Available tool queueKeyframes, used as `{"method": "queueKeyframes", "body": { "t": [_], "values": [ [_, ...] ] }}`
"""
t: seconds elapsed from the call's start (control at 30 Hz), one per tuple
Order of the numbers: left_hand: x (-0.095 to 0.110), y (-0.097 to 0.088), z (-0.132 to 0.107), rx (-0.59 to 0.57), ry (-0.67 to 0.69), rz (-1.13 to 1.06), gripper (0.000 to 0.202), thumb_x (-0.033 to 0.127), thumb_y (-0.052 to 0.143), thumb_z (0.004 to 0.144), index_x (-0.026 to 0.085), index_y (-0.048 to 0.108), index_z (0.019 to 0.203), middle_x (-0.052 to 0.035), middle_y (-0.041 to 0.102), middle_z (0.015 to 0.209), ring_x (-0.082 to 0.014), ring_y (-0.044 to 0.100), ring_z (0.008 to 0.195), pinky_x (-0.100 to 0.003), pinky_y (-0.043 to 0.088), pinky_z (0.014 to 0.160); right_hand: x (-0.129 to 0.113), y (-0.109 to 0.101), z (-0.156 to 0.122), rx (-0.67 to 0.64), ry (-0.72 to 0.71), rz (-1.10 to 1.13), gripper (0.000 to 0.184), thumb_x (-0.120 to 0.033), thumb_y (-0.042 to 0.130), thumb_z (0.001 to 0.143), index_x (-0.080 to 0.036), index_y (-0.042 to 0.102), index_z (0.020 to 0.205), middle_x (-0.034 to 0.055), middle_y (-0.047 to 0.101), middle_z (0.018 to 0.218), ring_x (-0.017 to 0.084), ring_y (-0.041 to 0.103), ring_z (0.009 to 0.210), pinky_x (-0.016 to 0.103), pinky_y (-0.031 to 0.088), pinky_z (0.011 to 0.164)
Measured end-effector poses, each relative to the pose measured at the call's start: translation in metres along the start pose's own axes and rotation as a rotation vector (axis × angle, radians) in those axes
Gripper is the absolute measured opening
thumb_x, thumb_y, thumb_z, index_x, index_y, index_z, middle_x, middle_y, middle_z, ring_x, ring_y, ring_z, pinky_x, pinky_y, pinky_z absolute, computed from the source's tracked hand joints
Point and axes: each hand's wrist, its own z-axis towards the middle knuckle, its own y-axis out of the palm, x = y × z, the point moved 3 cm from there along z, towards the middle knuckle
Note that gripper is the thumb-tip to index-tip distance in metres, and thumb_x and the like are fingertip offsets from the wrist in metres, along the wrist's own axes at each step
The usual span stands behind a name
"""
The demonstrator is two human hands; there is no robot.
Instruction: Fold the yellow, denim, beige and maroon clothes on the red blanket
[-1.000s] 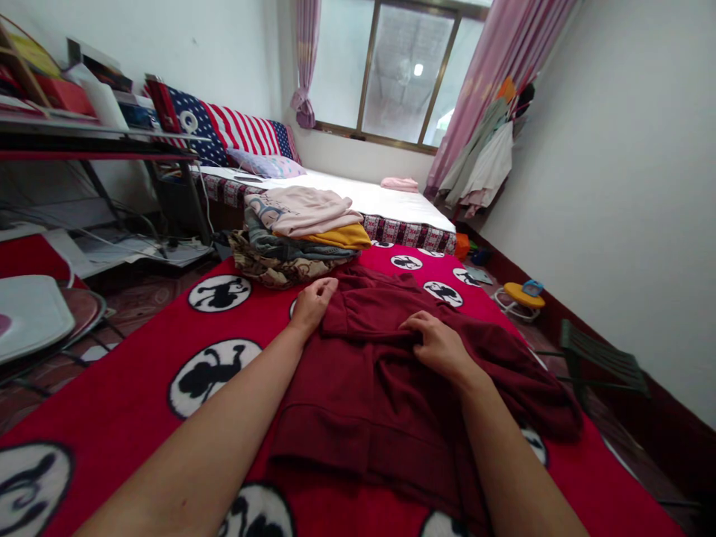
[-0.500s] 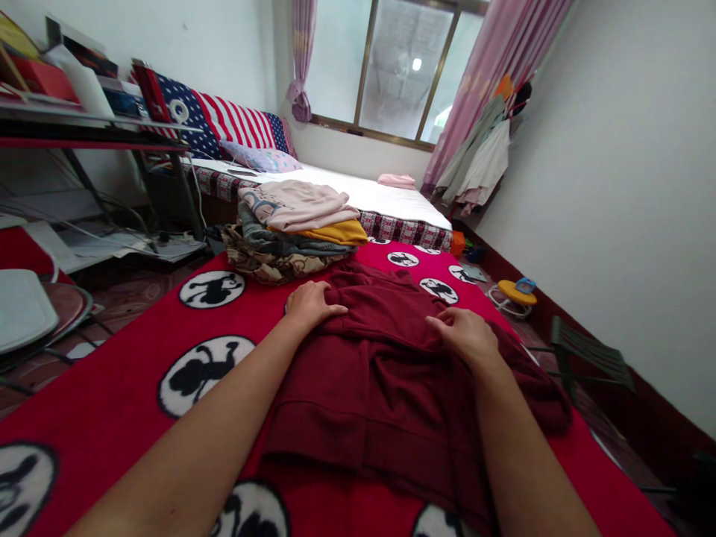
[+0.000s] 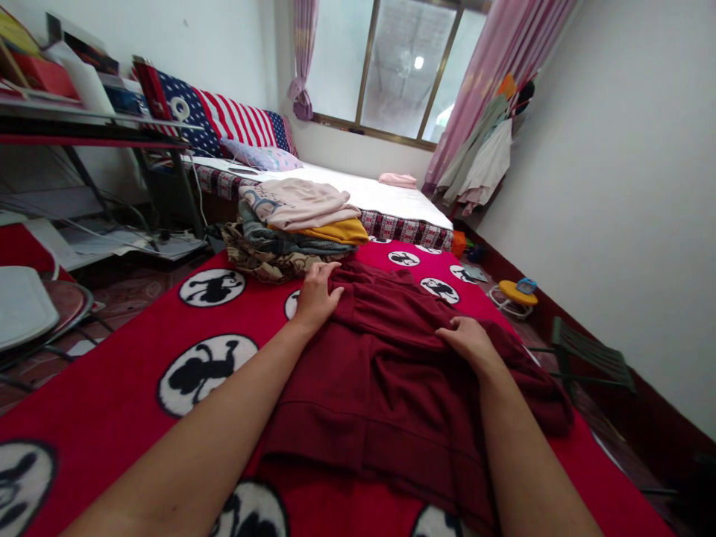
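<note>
A dark red sweatshirt (image 3: 385,373) lies spread and wrinkled, its wide hem towards me and one sleeve stretching out to the right. At its far left edge rests my left hand (image 3: 318,298), fingers reaching forward and thumb held apart. My right hand (image 3: 470,339) is on the right side of the garment with its fingers curled and thumb close to them, gripping the cloth; part of the fingers is hidden. Beneath is a red blanket (image 3: 112,380) with black-and-white round figures. Just beyond my left hand stands a pile of folded clothes (image 3: 302,212), a pale pink one on top.
Behind the pile is a bed (image 3: 341,179) with a white sheet. A cluttered desk (image 3: 95,138) and a stool (image 3: 33,309) stand at the left. On the right are a dark folding stool (image 3: 593,354), a small yellow stool (image 3: 515,293) and hanging clothes (image 3: 484,164).
My left hand has slid forward along the sweatshirt's left edge, towards the pile. My right hand has shifted slightly to the right and nearer me. The sweatshirt lies almost the same.
</note>
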Motion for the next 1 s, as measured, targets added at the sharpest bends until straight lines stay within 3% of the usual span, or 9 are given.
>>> {"method": "queueKeyframes", "body": {
  "t": [0.1,0.2,0.33,0.43,0.57,0.63,0.73,0.87,1.0],
  "values": [
    [0.009,0.003,-0.002,-0.132,0.09,-0.038,0.014,0.025,0.063,0.084,0.02,0.07,0.095,-0.0053,0.066,0.099,-0.021,0.058,0.1,-0.035,0.043,0.097,-0.003,0.0,-0.002,-0.057,-0.085,0.121,0.035,-0.045,0.073,0.066,-0.015,0.066,0.082,0.0093,0.07,0.085,0.024,0.065,0.081,0.028,0.045,0.067],
    [0.017,0.008,-0.008,-0.402,0.168,-0.112,0.028,0.043,0.064,0.083,0.022,0.072,0.099,-0.0046,0.068,0.101,-0.0201,0.06,0.098,-0.032,0.044,0.094,-0.006,-0.004,-0.004,-0.09,-0.108,0.227,0.041,-0.047,0.073,0.069,-0.013,0.067,0.091,0.0103,0.071,0.092,0.025,0.066,0.086,0.029,0.047,0.073],
    [0.016,0.015,-0.017,-0.693,0.261,-0.043,0.059,0.049,0.081,0.06,0.028,0.069,0.114,-0.0059,0.061,0.122,-0.0259,0.054,0.114,-0.035,0.041,0.099,-0.004,-0.012,-0.008,-0.104,-0.077,0.326,0.047,-0.049,0.073,0.07,-0.012,0.065,0.098,0.0109,0.07,0.092,0.024,0.066,0.083,0.028,0.049,0.067],
    [0.012,0.017,-0.017,-0.679,0.281,-0.031,0.032,0.03,0.078,0.066,0.026,0.074,0.097,-0.005,0.065,0.114,-0.0232,0.057,0.108,-0.033,0.042,0.097,-0.006,-0.018,-0.016,-0.17,-0.092,0.506,0.059,-0.044,0.079,0.062,-0.013,0.059,0.108,0.0114,0.068,0.094,0.022,0.065,0.08,0.027,0.05,0.061],
    [0.006,0.016,-0.011,-0.489,0.142,-0.097,0.012,0.019,0.066,0.074,0.019,0.073,0.084,-0.0038,0.071,0.088,-0.0179,0.064,0.085,-0.028,0.048,0.081,-0.017,-0.027,-0.027,-0.311,-0.253,0.698,0.065,-0.023,0.081,0.047,-0.017,0.057,0.107,0.0072,0.064,0.1,0.017,0.062,0.079,0.026,0.052,0.065],
    [0.002,0.014,-0.009,-0.384,0.042,-0.137,0.014,0.019,0.064,0.075,0.018,0.073,0.086,-0.0031,0.071,0.085,-0.0174,0.064,0.081,-0.027,0.048,0.076,-0.02,-0.031,-0.029,-0.301,-0.301,0.637,0.051,-0.017,0.076,0.048,-0.017,0.062,0.097,0.0038,0.064,0.093,0.014,0.06,0.073,0.024,0.05,0.061],
    [-0.003,0.012,-0.01,-0.301,-0.005,-0.211,0.018,0.021,0.063,0.074,0.018,0.073,0.088,-0.0028,0.071,0.086,-0.017,0.065,0.081,-0.025,0.049,0.075,-0.019,-0.04,-0.028,-0.128,-0.282,0.396,0.024,-0.016,0.066,0.056,-0.016,0.067,0.08,0.0012,0.063,0.072,0.014,0.058,0.065,0.021,0.044,0.057],
    [-0.001,0.012,-0.011,-0.397,0.074,-0.217,0.028,0.012,0.058,0.067,0.018,0.074,0.09,-0.0026,0.07,0.089,-0.0157,0.064,0.082,-0.023,0.048,0.075,-0.013,-0.048,-0.027,-0.04,-0.241,0.055,0.014,-0.02,0.068,0.061,-0.02,0.073,0.074,0.0026,0.068,0.069,0.016,0.062,0.066,0.022,0.043,0.059],
    [0.007,0.009,-0.01,-0.604,0.013,-0.171,0.023,0.022,0.059,0.071,0.019,0.076,0.086,-0.0022,0.071,0.086,-0.0161,0.064,0.077,-0.023,0.047,0.072,-0.011,-0.045,-0.024,-0.101,-0.208,-0.03,0.033,-0.052,0.067,0.071,-0.022,0.075,0.081,0.0062,0.071,0.075,0.019,0.065,0.071,0.024,0.043,0.061]
  ]
}}
